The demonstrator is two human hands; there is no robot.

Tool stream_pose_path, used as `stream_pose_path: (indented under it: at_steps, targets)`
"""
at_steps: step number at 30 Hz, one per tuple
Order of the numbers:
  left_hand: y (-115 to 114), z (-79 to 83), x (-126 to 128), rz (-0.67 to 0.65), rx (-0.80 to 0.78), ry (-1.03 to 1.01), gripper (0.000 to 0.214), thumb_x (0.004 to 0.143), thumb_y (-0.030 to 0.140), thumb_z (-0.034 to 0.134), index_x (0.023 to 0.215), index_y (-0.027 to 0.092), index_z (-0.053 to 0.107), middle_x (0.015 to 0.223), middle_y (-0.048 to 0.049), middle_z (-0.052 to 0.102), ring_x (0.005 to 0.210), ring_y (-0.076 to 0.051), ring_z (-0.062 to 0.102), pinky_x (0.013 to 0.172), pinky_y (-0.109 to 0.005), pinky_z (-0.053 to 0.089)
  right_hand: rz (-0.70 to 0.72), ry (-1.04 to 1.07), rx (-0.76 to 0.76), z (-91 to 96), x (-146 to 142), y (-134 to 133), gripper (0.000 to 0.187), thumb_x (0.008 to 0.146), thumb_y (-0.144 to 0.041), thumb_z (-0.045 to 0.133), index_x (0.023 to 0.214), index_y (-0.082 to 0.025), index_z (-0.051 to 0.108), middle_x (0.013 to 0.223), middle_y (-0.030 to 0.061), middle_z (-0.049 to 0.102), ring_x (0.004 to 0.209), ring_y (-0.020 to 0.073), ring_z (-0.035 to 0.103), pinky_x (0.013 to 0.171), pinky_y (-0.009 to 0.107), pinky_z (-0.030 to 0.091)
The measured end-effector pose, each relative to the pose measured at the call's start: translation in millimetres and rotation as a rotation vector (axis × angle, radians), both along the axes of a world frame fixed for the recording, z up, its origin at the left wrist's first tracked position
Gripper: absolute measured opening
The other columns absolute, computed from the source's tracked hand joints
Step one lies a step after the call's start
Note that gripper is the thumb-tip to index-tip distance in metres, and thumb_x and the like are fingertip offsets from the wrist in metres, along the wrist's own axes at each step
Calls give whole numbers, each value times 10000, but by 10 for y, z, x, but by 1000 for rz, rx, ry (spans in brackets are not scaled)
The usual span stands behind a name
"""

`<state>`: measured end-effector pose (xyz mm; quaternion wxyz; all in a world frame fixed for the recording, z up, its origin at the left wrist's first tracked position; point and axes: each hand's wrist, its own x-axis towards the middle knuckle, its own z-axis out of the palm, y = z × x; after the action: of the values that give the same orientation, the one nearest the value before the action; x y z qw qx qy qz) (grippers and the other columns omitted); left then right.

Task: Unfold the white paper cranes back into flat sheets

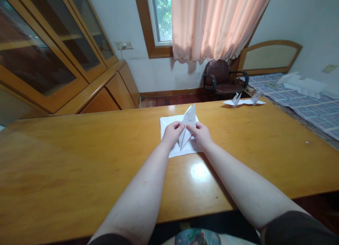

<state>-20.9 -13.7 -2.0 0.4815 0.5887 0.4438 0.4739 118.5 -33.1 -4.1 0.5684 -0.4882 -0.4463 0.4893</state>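
Observation:
A white sheet of paper folded into a long pointed shape (187, 133) is held between my two hands, its upper tip pointing away from me. My left hand (172, 133) pinches its left side, thumb on top. On the opposite edge, my right hand (201, 134) grips it in the same way, with the thumb near the middle crease. Beneath the folded paper lies a stack of white paper (165, 123) on the table. Part of that stack is covered by my hands.
Two white folded-paper cranes (235, 100) stand at the far right of the wooden table (92, 160). Beyond the far edge is a brown armchair (218, 75). A bed (299, 100) with white papers on it adjoins the right side, and a glass-doored cabinet (79, 79) stands left.

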Motion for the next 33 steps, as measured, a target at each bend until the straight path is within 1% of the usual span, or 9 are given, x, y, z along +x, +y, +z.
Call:
stream_pose_path:
  at_steps: [3,7,11,14,18,23,26,29,33]
  targets:
    - [18,-15,0,29,32,-47,242,733,391,632,824,167,636,775,-17,643,724,-145,574,670,-258,454,-28,-20,-15,-2,15,3,284,649,-431,696,686,-158,630,548,-26,537,508,111,445,497,247,332]
    - [15,-5,-12,52,7,-49,246,707,408,656,718,170,593,663,19,583,628,-117,527,604,-234,416,-14,-55,2,2,19,-3,278,651,-426,684,627,-161,604,534,-25,529,502,111,441,499,252,325]
    - [5,10,-24,33,-49,-89,291,692,434,666,643,165,567,590,34,538,568,-105,480,556,-228,368,15,35,-36,-6,9,-3,299,650,-452,686,645,-163,607,538,-21,550,484,108,446,482,250,321]
    - [7,9,-23,-17,-100,-130,309,701,443,656,624,158,564,572,34,528,550,-100,462,548,-228,352,42,146,-81,-21,0,5,327,635,-470,707,713,-162,630,602,2,621,512,126,512,501,255,375]
    - [8,1,-5,-66,-132,-196,302,705,433,653,626,152,576,568,33,529,544,-95,456,551,-225,348,48,253,-91,-26,-11,6,330,622,-431,732,800,-165,651,740,38,696,635,175,617,615,296,472]
    - [0,-3,19,-104,-178,-270,261,695,404,663,665,150,614,623,13,585,591,-110,508,604,-236,392,52,309,-87,2,-16,-5,277,678,-410,692,809,-169,651,812,59,715,742,214,655,696,331,509]
    - [-3,-1,23,-120,-174,-275,255,698,399,660,662,149,624,634,8,599,604,-114,519,624,-240,404,57,298,-95,1,-10,0,302,699,-447,671,812,-167,648,823,71,716,763,224,661,701,336,514]
    - [-2,0,20,-126,-182,-272,255,691,399,665,672,148,628,645,5,608,612,-118,526,634,-246,412,40,238,-103,-23,2,13,329,696,-476,671,805,-167,646,807,68,714,742,218,660,682,329,510]
    - [6,-6,13,-118,-190,-283,278,699,420,658,683,146,610,634,9,590,590,-113,512,590,-236,397,29,191,-81,-22,4,9,343,638,-443,733,819,-162,657,793,59,713,704,200,650,662,314,496]
